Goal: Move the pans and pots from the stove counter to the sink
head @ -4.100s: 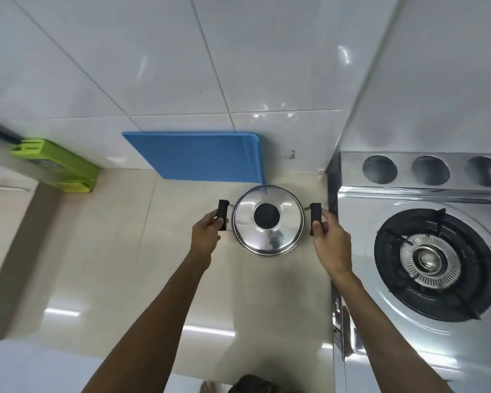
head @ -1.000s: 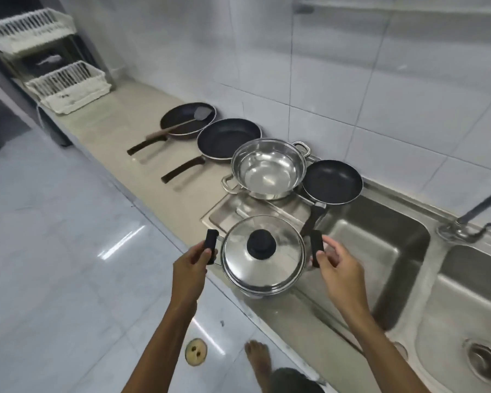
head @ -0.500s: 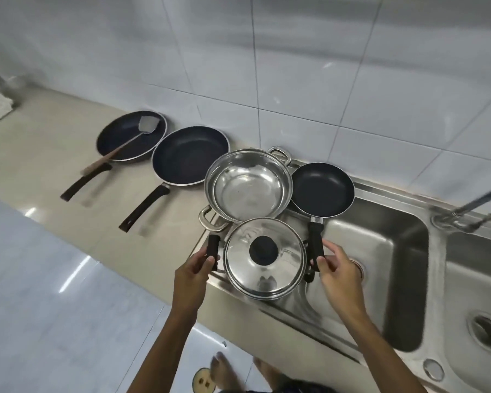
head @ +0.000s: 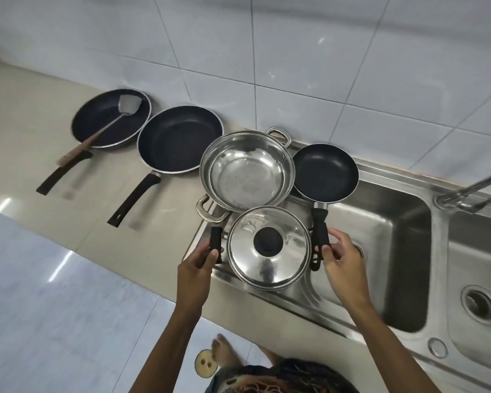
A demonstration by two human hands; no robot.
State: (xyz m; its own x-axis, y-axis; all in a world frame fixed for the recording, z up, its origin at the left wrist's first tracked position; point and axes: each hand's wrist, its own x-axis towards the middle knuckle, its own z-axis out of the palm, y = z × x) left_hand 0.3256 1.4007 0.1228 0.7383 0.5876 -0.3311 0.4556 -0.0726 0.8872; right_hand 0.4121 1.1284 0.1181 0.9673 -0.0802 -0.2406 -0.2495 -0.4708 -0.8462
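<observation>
Pot (head: 268, 248), round shiny steel with domed lid: both hands grip its black side handles.

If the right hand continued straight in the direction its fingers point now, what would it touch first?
The right hand points up-left; its fingers already seem to hold the lidded pot by its side handle. Just beyond lies the small frying pan's black handle, probably first, though depth is unclear.

Background stuff: a metal spatula (head: 112, 126) with a wooden handle, white tiled wall (head: 267, 52) behind the beige counter (head: 26, 131), a faucet (head: 471, 191) off to the right, and a glossy grey floor (head: 54, 307) with a small round drain cover (head: 206, 363).
</observation>
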